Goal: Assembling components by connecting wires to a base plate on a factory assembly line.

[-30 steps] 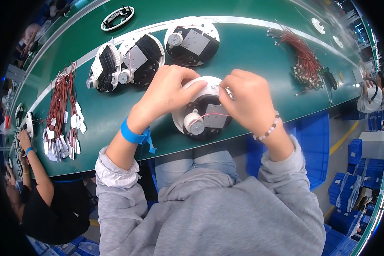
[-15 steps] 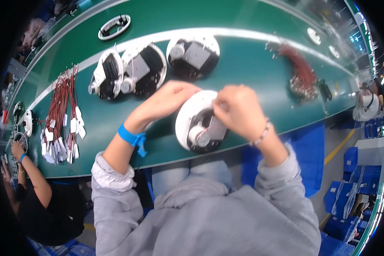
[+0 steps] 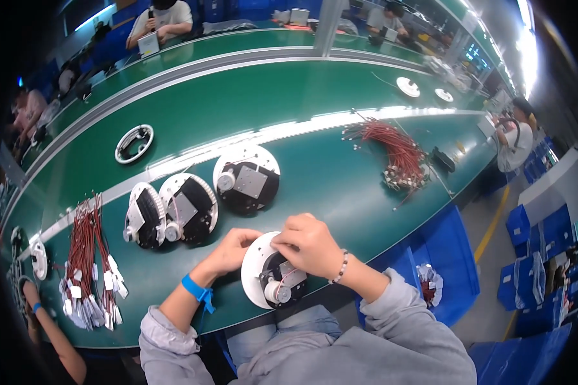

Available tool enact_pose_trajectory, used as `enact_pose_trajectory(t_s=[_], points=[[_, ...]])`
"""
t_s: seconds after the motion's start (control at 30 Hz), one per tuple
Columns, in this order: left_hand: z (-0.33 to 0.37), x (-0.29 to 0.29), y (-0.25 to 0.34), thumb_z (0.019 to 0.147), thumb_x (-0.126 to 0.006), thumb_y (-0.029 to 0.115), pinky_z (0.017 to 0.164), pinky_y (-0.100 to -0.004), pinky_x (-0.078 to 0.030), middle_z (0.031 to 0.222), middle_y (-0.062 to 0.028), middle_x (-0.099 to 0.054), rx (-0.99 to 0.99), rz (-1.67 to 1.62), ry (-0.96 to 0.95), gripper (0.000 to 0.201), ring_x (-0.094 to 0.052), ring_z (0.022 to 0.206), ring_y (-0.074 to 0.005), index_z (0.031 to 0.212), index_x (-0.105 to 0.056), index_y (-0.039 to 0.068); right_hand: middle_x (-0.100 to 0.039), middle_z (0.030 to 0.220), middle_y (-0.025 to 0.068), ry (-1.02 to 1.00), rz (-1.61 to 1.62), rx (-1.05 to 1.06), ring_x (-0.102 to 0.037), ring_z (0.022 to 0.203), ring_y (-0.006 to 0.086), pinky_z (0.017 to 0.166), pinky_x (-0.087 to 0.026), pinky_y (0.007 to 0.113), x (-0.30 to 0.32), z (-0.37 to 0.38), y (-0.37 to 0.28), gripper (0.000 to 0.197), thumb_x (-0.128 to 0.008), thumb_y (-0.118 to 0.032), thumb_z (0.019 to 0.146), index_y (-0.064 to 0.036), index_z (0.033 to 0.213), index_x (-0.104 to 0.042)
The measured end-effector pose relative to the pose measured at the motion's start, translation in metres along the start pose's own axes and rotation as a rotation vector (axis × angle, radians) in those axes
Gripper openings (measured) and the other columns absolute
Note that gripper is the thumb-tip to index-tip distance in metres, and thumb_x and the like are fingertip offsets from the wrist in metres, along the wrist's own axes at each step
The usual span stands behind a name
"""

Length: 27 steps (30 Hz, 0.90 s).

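Observation:
A white round disc assembly (image 3: 255, 277) with a black base, a small silver motor and a thin pink wire stands tilted at the bench's near edge. My left hand (image 3: 233, 249), a blue strap at its wrist, grips the disc's left rim; its fingertips are partly hidden behind the disc. My right hand (image 3: 309, 244) is closed in a pinch over the disc's upper right part. What lies between those fingertips is hidden. Beyond my hands stand similar assemblies: one at centre (image 3: 249, 181), one to its left (image 3: 189, 208) and one farther left (image 3: 146, 217).
Red-brown wire bundles lie at left (image 3: 85, 250) and at right (image 3: 395, 151) on the green bench (image 3: 327, 173). A white ring (image 3: 135, 144) rests farther back. A blue bin (image 3: 459, 263) stands below the right edge. A co-worker's hand (image 3: 31, 294) shows at far left.
The view has tilted up, so the bench and my hands sit lower in it and more background shows. My right hand stays pinched at the disc's upper part; my left still grips the rim.

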<state>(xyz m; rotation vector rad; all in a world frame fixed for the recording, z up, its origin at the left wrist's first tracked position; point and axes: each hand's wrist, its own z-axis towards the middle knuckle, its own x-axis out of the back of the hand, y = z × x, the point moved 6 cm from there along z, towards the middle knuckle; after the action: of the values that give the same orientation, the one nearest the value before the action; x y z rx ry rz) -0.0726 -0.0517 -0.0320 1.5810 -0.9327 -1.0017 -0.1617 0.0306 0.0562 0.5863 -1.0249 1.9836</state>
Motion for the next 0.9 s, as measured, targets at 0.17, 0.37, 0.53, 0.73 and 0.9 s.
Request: enact_pose_trajectory(t_s=[0.17, 0.37, 0.53, 0.73, 0.9], points=[[-0.006, -0.004, -0.003, 0.073, -0.062, 0.006, 0.064, -0.0211, -0.045, 0.082, -0.0038, -0.059, -0.068, -0.080, 0.094, 0.018, -0.054, 0.072, -0.0072, 0.089, -0.057, -0.001, -0.055, 0.095, 0.0098, 0.216, 0.129, -0.050, -0.054, 0.077, 0.0200, 0.069, -0.044, 0.029, 0.007, -0.005, 0.010, 0.034, -0.068, -0.008, 0.062, -0.0047, 0.093, -0.057], [-0.015, 0.017, 0.005, 0.079, -0.053, 0.009, 0.053, -0.0206, -0.042, 0.069, -0.0038, -0.057, -0.120, 0.440, 0.342, 0.010, -0.052, 0.061, -0.0051, 0.081, -0.054, -0.001, -0.055, 0.095, 0.0103, 0.133, 0.896, -0.585, -0.052, 0.086, 0.0120, 0.075, -0.042, 0.025, -0.038, -0.039, 0.050, 0.060, -0.032, -0.049, 0.086, 0.0040, 0.110, -0.044], [-0.045, 0.050, 0.022, 0.087, -0.041, 0.014, 0.039, -0.0162, -0.026, 0.063, -0.0010, -0.048, -0.170, 0.267, 0.496, 0.012, -0.035, 0.044, -0.0027, 0.082, -0.045, 0.004, -0.060, 0.071, 0.0058, 0.015, 0.857, -0.647, -0.054, 0.064, 0.0088, 0.061, -0.044, 0.021, -0.037, -0.036, 0.053, 0.048, -0.035, -0.036, 0.088, 0.0055, 0.079, -0.059], [-0.079, 0.059, 0.014, 0.090, -0.038, 0.020, 0.035, -0.0149, -0.021, 0.059, 0.0006, -0.045, -0.285, 0.088, 0.708, 0.018, -0.029, 0.040, -0.0008, 0.078, -0.043, 0.007, -0.061, 0.073, 0.0062, -0.035, 0.809, -0.673, -0.054, 0.065, 0.0078, 0.059, -0.044, 0.020, -0.033, -0.030, 0.052, 0.016, -0.056, -0.009, 0.079, 0.0065, 0.082, -0.060], [-0.089, 0.064, 0.032, 0.090, -0.040, 0.021, 0.035, -0.0153, -0.022, 0.059, 0.0006, -0.047, -0.449, 0.071, 0.781, 0.020, -0.031, 0.041, -0.0009, 0.077, -0.045, 0.006, -0.061, 0.075, 0.0070, -0.130, 0.868, -0.659, -0.055, 0.068, 0.0086, 0.062, -0.045, 0.020, -0.039, -0.025, 0.043, 0.015, -0.058, -0.007, 0.077, 0.0062, 0.083, -0.060]])
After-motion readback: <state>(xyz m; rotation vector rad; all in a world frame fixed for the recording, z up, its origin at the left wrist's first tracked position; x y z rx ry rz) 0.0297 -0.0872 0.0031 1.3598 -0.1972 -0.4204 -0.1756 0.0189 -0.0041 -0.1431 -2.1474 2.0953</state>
